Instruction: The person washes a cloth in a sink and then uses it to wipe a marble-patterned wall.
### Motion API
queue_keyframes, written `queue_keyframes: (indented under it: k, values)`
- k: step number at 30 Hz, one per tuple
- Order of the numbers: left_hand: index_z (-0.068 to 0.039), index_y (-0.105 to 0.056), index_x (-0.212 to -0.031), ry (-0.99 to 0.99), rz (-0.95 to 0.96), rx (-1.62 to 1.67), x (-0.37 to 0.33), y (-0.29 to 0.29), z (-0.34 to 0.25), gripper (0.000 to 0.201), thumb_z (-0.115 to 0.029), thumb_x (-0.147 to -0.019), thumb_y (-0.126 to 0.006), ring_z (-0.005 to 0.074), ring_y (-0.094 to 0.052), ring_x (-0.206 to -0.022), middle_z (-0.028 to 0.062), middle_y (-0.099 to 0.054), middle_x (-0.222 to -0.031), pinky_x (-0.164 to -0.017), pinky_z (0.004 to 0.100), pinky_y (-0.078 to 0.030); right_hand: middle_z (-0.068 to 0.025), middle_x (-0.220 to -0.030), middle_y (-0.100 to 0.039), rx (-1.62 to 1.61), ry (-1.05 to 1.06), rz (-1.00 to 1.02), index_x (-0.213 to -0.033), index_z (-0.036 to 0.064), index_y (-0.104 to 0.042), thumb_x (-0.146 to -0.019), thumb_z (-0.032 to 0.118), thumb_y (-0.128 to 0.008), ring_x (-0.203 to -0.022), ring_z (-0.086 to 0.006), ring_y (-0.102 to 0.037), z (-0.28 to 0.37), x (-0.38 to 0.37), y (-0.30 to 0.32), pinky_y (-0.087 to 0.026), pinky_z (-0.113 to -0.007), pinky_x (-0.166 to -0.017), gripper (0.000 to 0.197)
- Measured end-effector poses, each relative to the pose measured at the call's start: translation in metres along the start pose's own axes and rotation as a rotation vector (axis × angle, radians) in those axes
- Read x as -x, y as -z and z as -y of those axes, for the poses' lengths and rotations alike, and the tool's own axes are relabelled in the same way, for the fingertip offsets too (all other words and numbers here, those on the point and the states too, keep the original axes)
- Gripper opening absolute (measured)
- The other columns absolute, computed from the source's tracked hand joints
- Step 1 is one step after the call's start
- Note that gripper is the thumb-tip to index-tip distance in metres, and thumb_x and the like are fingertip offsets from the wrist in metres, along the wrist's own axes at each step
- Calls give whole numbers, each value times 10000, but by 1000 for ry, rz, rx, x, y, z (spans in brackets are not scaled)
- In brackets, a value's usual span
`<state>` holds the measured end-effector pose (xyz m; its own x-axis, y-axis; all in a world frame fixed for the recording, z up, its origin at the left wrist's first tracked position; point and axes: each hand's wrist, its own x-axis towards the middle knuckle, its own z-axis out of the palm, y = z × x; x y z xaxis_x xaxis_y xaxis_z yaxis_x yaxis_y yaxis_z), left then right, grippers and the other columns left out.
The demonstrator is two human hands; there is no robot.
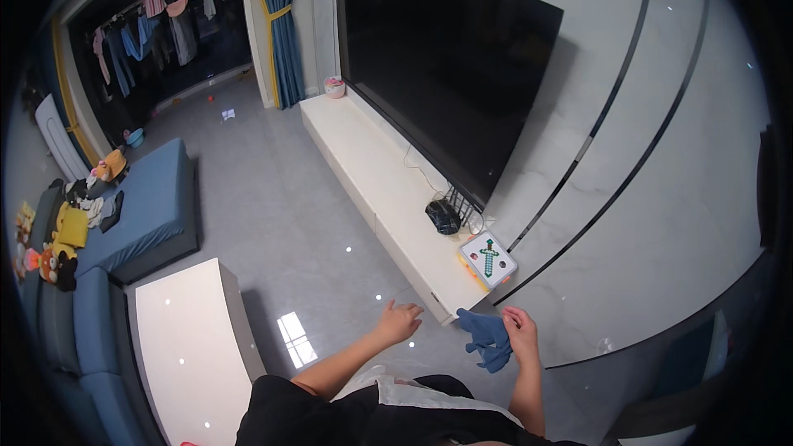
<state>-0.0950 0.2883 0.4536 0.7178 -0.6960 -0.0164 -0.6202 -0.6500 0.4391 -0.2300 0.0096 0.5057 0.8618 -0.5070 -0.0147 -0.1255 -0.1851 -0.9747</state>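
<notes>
A crumpled blue cloth (487, 339) hangs from my right hand (520, 332), whose fingers are closed on its edge. The cloth is beside the near end of the long white TV cabinet (363, 173). My left hand (400, 322) is held out over the floor, left of that cabinet end, with its fingers apart and nothing in them. On the cabinet's near end lies a flat box (489, 259) with a white lid, a sword picture and orange-yellow sides. Behind it sits a black, shiny bundle (443, 216), its kind unclear.
A large dark television (446, 58) is on the wall above the cabinet. To the left stand a white coffee table (194, 339) and a blue sofa (149, 206) with clothes and plush toys. Grey tiled floor (281, 190) runs between them toward hanging laundry (183, 37).
</notes>
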Motion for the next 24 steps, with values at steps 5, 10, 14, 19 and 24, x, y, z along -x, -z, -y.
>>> queue_keyframes:
  k: [5, 10, 14, 19, 24]
  values:
    - [-131, -590, -1177, -12, -122, 147, 29, -10, -41, 323, -235, -871, -586, 269, -564, -1120, 78, -607, -1196, -1016, 540, -347, -99, -1049, -677, 192, 56, -86, -1132, 42, -622, -856, 116, -649, -861, -148, -639, 24, 63, 64, -507, -277, -738, 287]
    - [-117, -620, -1129, -115, -45, 391, 52, -56, -126, 282, -204, -861, -597, 315, -590, -1063, 108, -635, -1140, -992, 550, -364, -52, -1034, -664, 187, -24, -245, -1117, 43, -625, -877, 130, -633, -874, -113, -610, 36, 155, 164, -493, -262, -771, 255]
    - [-108, -620, -1118, -349, 9, 292, 54, -100, -223, 275, -192, -857, -605, 322, -596, -1046, 115, -638, -1126, -982, 549, -371, -37, -968, -653, 64, -55, -491, -1081, 31, -638, -886, 125, -622, -847, -101, -589, -3, 251, 250, -480, -249, -765, 217]
    - [-120, -616, -1125, -506, 150, 274, 57, -157, -328, 274, -212, -866, -603, 309, -598, -1044, 110, -638, -1128, -988, 543, -366, -33, -936, -651, -68, -65, -701, -1045, 18, -641, -886, 129, -625, -868, -106, -592, -55, 357, 332, -471, -246, -785, 195]
    - [-132, -616, -1127, -649, 296, 263, 63, -191, -419, 275, -240, -875, -593, 296, -597, -1044, 96, -635, -1133, -1000, 537, -358, -45, -956, -652, -298, -144, -919, -1032, 15, -640, -892, 94, -602, -881, -118, -592, -81, 425, 380, -472, -252, -792, 165]
